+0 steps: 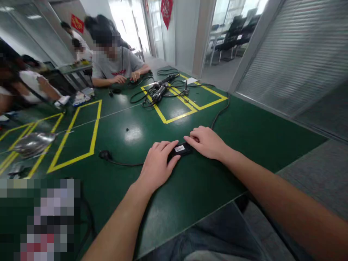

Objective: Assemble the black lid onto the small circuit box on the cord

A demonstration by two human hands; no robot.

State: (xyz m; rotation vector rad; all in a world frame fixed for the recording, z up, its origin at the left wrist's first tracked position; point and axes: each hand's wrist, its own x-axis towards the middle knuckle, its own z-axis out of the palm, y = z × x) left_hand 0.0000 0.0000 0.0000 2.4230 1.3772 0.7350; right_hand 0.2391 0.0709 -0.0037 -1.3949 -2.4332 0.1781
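Observation:
A black power adapter with a white label lies on the green table in front of me. My left hand is closed on its left end, thumb on the near side and fingers on the far side. At the right end, my right hand has its fingers curled round the adapter's end, with the thumb along it; the fingertips are partly hidden. A thin black cord runs left from under my left hand to a black plug. Beyond my right hand, another dark cable curves away to the back.
Black tools with cables and a small metal part on a stand lie inside yellow tape outlines. At the left are a shiny metallic bag and a pixelated item. A co-worker handles cables across the table.

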